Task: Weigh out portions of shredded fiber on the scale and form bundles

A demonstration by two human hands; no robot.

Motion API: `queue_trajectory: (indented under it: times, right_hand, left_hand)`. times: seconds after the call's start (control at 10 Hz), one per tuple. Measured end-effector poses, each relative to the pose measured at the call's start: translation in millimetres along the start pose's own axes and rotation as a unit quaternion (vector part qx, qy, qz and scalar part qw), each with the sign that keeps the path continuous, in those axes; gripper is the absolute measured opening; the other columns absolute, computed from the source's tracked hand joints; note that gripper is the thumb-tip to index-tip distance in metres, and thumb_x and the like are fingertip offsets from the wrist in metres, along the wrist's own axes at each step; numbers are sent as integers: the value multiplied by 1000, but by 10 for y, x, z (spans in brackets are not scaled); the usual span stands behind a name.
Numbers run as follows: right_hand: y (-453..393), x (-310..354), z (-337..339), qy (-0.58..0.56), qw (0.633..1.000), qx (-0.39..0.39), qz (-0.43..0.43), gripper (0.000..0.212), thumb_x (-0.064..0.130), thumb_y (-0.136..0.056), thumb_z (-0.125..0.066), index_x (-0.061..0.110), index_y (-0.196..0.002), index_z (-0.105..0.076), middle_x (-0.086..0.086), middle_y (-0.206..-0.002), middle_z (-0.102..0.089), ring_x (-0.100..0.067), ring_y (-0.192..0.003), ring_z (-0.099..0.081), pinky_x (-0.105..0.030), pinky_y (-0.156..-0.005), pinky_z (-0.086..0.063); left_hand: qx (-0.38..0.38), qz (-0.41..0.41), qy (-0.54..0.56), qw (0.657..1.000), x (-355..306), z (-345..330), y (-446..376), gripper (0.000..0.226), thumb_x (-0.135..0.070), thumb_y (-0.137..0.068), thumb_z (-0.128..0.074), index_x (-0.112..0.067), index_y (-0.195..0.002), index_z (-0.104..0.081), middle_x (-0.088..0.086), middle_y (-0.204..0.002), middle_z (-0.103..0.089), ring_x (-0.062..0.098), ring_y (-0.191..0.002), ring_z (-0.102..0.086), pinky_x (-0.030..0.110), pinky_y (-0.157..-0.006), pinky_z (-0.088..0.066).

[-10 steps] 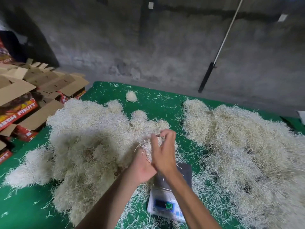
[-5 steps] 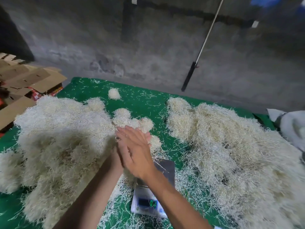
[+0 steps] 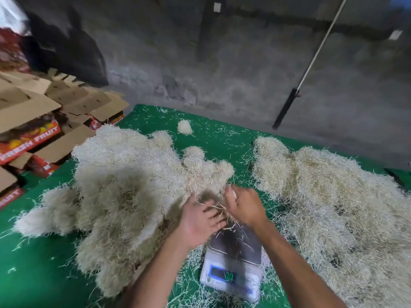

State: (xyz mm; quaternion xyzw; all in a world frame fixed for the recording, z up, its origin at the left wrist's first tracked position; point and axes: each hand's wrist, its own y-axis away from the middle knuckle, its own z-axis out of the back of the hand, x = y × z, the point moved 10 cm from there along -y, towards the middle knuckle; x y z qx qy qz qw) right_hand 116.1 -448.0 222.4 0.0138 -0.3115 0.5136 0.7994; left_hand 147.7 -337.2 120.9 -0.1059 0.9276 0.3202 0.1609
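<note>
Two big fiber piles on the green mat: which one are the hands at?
The left pile, beside the fruit cartons. Both hands meet at its near right edge, above the scale; the right pile lies apart, untouched.

Green-covered counter (image 3: 40,270). Big pile of shredded fiber (image 3: 115,187) on left half, second pile (image 3: 329,201) on right, well apart w/ green gap btwn. Small fiber ball (image 3: 184,127) near far edge. Digital scale (image 3: 233,265) at near edge btwn piles, loose strands (image 3: 191,283) scattered around it.
</note>
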Motion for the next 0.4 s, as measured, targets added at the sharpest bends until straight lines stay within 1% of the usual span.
queue_trajectory:
  times: [0.1,0.2,0.3,0.4]
  right_hand:
    - [-263,553,837,-21,970,-199,136,41,28,-102,-36,9,-80,-66,2,-69,-59,-18,-54,-55,-24,-49,-47]
    - [-527,1022,1242,-78,919,-321,217,44,37,-106,-27,11,-117,-62,-1,-111,-56,-18,-102,-53,-35,-85,-47]
    - [-929,1187,1056,-75,938,-311,133,51,33,-105,-31,23,-154,-39,1,-160,-34,-22,-149,-30,-47,-122,-25]
    - [-890,841,-432,85,991,98,-20,68,40,-106,-46,36,-163,-11,1,-172,8,-31,-158,-1,-61,-126,-5]
  left_hand:
    - [-14,-46,20,999,-191,360,-9,73,-60,-104,-23,-5,-147,-45,18,-139,-61,36,-131,-53,54,-116,-36]
    - [-27,-69,31,997,-310,651,48,67,-58,-105,-25,-7,-138,-53,13,-129,-69,32,-127,-57,51,-110,-44]
    - [-51,-93,31,994,-348,755,226,58,-52,-106,-32,-8,-134,-58,9,-127,-70,27,-126,-59,46,-102,-49]
    - [-64,-98,36,992,-295,886,388,54,-47,-107,-35,-6,-132,-59,11,-124,-72,28,-124,-60,46,-103,-49]
